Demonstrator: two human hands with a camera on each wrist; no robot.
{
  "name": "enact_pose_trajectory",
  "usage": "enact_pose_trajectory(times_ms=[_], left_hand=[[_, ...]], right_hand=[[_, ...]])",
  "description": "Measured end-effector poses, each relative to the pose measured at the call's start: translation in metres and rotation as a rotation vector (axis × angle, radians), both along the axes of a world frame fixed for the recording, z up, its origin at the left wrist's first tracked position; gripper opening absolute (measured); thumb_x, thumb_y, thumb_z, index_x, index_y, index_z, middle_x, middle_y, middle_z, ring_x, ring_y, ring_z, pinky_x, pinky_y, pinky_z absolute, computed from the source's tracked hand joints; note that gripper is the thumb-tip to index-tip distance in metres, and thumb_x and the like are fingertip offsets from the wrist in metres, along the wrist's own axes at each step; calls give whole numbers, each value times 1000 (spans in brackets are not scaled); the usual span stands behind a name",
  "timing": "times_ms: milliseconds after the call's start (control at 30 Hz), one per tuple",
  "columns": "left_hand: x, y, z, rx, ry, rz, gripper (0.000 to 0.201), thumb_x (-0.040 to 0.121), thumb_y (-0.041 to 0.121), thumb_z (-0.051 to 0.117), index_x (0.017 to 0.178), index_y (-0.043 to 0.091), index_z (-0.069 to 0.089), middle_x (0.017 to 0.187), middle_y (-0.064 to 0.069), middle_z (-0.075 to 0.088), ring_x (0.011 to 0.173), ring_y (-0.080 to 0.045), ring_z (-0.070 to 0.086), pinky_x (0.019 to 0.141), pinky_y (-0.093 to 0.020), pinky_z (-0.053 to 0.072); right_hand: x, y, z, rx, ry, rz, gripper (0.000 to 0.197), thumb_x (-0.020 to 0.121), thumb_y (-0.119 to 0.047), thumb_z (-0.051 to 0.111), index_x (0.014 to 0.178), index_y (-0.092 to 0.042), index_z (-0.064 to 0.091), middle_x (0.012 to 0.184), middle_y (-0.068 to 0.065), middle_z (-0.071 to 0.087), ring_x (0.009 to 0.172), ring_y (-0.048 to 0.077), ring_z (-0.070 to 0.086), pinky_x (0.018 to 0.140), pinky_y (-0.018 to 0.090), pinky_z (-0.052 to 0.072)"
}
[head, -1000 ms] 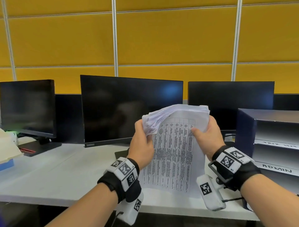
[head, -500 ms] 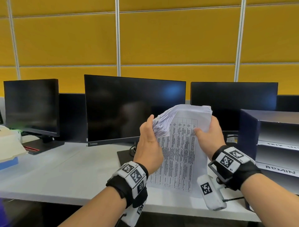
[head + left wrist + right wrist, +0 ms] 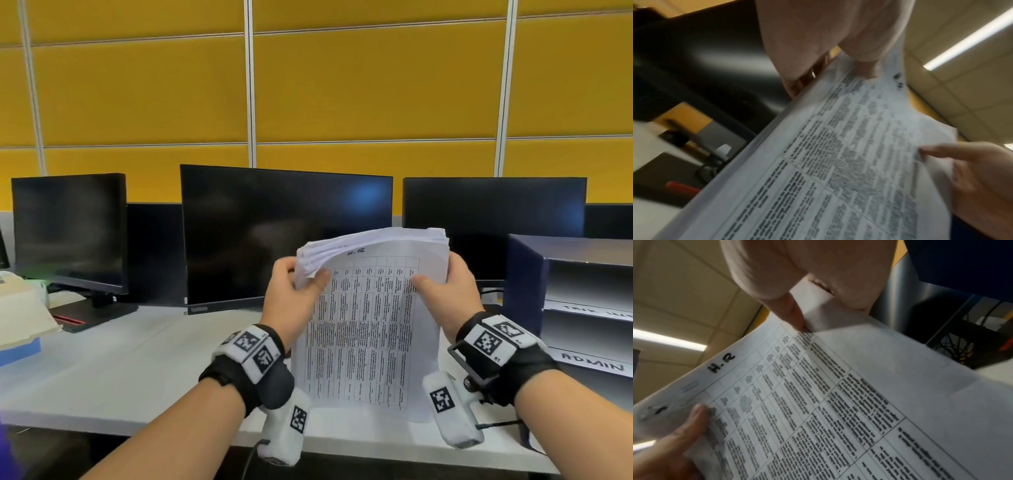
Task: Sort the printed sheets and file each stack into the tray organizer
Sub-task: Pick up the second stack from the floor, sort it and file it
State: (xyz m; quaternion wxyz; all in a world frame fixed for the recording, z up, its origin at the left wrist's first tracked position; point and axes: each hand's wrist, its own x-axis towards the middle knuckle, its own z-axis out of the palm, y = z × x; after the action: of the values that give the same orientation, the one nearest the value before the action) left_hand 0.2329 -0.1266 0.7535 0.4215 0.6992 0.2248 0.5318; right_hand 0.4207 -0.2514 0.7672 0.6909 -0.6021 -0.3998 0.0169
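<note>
At the centre of the head view I hold the thick stack of white printed sheets (image 3: 370, 329) upright above the white desk (image 3: 113, 363), in front of the middle black monitor (image 3: 284, 233). My left hand (image 3: 294, 301) pinches the upper left corner, thumb on the front page and fingers curled behind a fanned bundle of corners. My right hand (image 3: 445, 291) clamps the upper right edge, thumb pressed onto the table print, fingers wrapped behind.

Compared with half a second ago, the left thumb has dropped from riffling high on the corners to pinning them, and the fan of pages has settled flatter, so the front sheet is fully exposed. Its handwritten "H.R" heading (image 3: 721, 362) now reads clearly in the right wrist view. I judge that the sorting step has reached a decision: this sheet belongs to an HR pile.

Toward the right edge of the head view stands the dark blue tray organizer (image 3: 524, 291), well apart from the paper, with white shelf labels; the lower one reads "ADMIN" (image 3: 592, 365), the one above is too blurred to read. I cannot see an HR slot from here. No sheet is visibly filed yet, so I reckon the task is at an early stage.
</note>
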Motion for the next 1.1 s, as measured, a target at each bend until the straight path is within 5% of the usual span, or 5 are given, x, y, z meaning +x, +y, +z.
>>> enact_pose_trajectory(times_ms=[200,467,633,867,1100], left_hand=[[12,-3,-6,-69,37,-159,56,73,76,55,112,35,60,111,7,70,106,-15,65,97,-49,49],[22,-3,-12,-179,-102,11,15,94,38,56,101,26,50,105,-3,64,98,-24,65,89,-48,54],[20,-5,-30,-176,13,-20,23,95,38,54,113,25,47,111,6,60,104,-14,59,88,-35,46],[10,-18,-3,-77,-178,-95,46,74,58,65,111,34,52,113,3,66,105,-18,66,92,-46,53],[18,-23,10,-146,-170,-73,42,82,61,57,106,26,58,109,-4,69,102,-23,67,92,-52,52]], right_hand=[[-11,2,-8,-84,-29,51,29,84,3,59,106,-16,58,102,8,67,94,22,65,87,46,54],[-16,6,-10,54,-47,-31,44,83,3,58,119,-17,44,93,-5,55,79,3,55,61,17,44],[-6,1,-34,-21,18,-31,49,82,-4,65,126,-12,44,106,0,59,90,11,60,78,27,49],[-8,-3,-38,-14,23,3,45,82,-4,67,122,-14,49,107,-2,62,91,5,60,73,19,49],[-19,-2,-34,-13,16,2,37,86,0,60,116,-18,46,106,1,58,94,15,57,80,30,49]])
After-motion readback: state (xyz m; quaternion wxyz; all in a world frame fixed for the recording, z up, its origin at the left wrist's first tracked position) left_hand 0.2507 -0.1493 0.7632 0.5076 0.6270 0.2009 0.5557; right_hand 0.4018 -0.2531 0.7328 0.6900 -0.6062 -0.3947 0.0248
